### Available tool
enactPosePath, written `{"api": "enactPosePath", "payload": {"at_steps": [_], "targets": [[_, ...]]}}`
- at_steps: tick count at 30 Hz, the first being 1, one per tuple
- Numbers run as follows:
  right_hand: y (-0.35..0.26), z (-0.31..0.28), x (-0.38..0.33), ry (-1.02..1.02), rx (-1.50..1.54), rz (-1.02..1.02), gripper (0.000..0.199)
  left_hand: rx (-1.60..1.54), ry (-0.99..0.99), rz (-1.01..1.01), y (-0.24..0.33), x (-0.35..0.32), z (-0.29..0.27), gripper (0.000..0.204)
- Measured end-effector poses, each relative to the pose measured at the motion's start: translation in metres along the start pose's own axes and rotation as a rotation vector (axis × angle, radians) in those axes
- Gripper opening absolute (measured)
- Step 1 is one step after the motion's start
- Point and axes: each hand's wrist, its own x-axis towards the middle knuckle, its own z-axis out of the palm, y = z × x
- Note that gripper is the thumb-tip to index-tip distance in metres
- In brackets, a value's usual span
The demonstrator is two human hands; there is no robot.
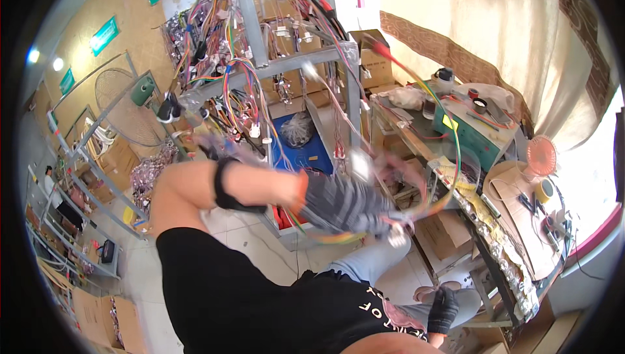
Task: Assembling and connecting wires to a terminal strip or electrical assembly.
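Note:
My left hand [351, 205], in a grey striped glove, reaches across in front of me, smeared by motion. It is closed on a wire harness [458, 152] of red, yellow and green wires. The harness loops up to the right, and its red end is blurred in the air. White connectors [397, 235] hang by the fingertips. My right hand [444, 308], in a dark glove, is low at the right by my leg; its fingers are too small to make out. Many coloured wire bundles [241, 80] with white plugs hang on a grey metal frame [286, 62] ahead.
At right stands a workbench [485, 224] with a green box [478, 136], a small orange fan [541, 156] and a tape roll [543, 190]. A blue bin [303, 152] holds a clear plastic bag. Cardboard boxes [107, 318] and metal racks [97, 162] are at left. Another person [53, 191] is far left.

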Motion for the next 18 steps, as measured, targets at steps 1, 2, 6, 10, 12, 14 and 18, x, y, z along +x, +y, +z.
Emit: {"api": "enactPosePath", "payload": {"at_steps": [1, 2, 6, 10, 12, 14, 18], "targets": [[-0.012, 0.005, 0.004, 0.006, -0.018, 0.02, 0.015, -0.388, -0.019, -0.226, -0.03, 0.002, 0.054, 0.022], [-0.021, 0.009, 0.005, -0.049, 0.136, 0.009, 0.018, -0.459, -0.145, -0.37, -0.036, 0.011, 0.085, 0.026], [-0.075, 0.018, 0.012, -0.545, 0.278, -0.084, 0.038, -0.479, 0.201, -0.373, -0.039, 0.059, 0.172, 0.023], [-0.112, 0.067, 0.015, -0.597, 0.677, -0.234, 0.055, -0.617, 0.223, -0.43, -0.075, 0.138, 0.25, 0.02], [-0.093, 0.11, 0.013, -0.483, 0.639, -0.301, 0.049, -0.344, 0.176, -0.289, -0.098, 0.157, 0.295, 0.015], [-0.069, 0.149, 0.011, -0.316, 0.408, -0.384, 0.038, 0.016, 0.09, -0.114, -0.094, 0.168, 0.302, 0.012], [-0.046, 0.159, 0.035, -0.02, 0.402, -0.165, 0.028, -0.007, -0.038, 0.299, -0.109, 0.19, 0.26, 0.016]]}}
